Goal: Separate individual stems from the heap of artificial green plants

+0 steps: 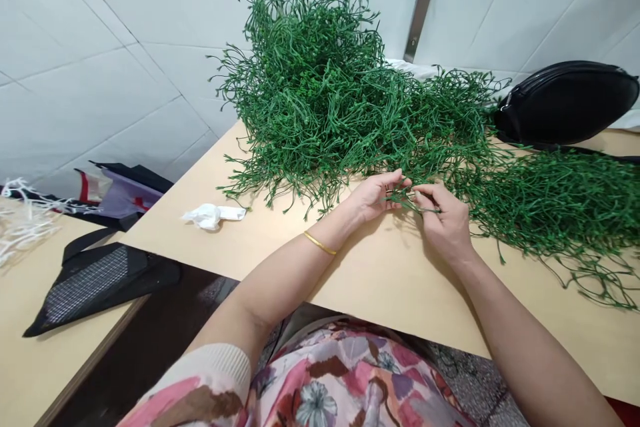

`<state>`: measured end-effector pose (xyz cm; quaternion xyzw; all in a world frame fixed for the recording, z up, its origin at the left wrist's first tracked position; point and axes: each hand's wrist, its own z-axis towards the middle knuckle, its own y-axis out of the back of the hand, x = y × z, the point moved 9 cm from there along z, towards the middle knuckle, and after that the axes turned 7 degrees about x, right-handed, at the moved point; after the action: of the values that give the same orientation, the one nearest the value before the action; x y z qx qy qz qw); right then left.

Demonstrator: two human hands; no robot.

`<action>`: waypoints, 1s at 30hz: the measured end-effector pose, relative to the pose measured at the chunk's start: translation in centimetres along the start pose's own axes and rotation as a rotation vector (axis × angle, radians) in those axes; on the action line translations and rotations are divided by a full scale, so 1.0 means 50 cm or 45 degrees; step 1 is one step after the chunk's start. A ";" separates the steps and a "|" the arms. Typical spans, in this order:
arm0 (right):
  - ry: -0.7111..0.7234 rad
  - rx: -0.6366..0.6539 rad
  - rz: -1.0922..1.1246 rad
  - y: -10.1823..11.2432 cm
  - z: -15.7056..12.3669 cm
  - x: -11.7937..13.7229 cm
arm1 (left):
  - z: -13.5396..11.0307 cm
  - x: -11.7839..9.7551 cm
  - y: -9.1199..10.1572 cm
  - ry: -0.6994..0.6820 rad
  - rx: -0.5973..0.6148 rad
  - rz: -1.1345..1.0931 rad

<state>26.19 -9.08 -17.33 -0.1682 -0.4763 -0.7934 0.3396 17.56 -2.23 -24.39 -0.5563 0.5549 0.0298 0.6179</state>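
Note:
A big heap of green plastic plant sprigs (pixel 320 87) lies on the light wooden table (pixel 380 280), with a flatter spread of sprigs (pixel 560 207) to the right. My left hand (pixel 373 197), a gold bangle on its wrist, pinches a small green sprig (pixel 407 199) at the heap's front edge. My right hand (pixel 445 220) meets it, fingers closed on the same sprig. Both hands hover just above the tabletop, fingertips almost touching.
A black pouch (pixel 565 103) lies at the table's back right against the white tiled wall. A crumpled white tissue (pixel 213 215) lies left of the heap. On a second table at left are a black mesh bag (pixel 90 283), a purple bag (pixel 123 190) and white strands (pixel 20 223).

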 end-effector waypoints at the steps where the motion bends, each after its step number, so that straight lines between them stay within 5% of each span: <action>1: -0.081 0.005 0.104 0.003 0.000 -0.015 | -0.001 -0.005 0.000 -0.027 -0.008 0.017; 5: -0.236 0.020 0.296 0.008 -0.003 -0.043 | -0.003 -0.027 0.005 -0.139 -0.042 0.191; 8: -0.116 0.009 0.180 0.015 0.000 -0.030 | -0.002 -0.034 -0.003 -0.153 0.031 0.364; 11: 0.071 0.167 -0.009 -0.001 0.004 -0.009 | -0.003 -0.028 -0.007 -0.085 0.066 0.498; 15: 0.160 0.303 -0.130 0.008 0.006 -0.002 | -0.005 -0.037 0.013 -0.123 -0.097 0.440; 20: 0.390 0.014 -0.051 0.073 -0.004 0.059 | -0.005 -0.041 0.027 -0.180 -0.204 0.308; 23: 0.473 0.004 -0.258 0.040 -0.016 0.088 | -0.003 -0.027 0.011 -0.145 -0.088 0.219; 26: 0.441 0.110 -0.404 -0.010 -0.016 0.077 | -0.003 -0.015 -0.005 -0.102 0.025 0.220; 30: 0.127 0.007 -0.051 0.020 -0.002 0.008 | -0.017 -0.052 -0.013 -0.312 0.003 0.453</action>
<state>26.61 -9.66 -16.49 -0.1178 -0.4642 -0.8062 0.3474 16.46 -1.60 -21.90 -0.4413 0.5650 0.2051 0.6663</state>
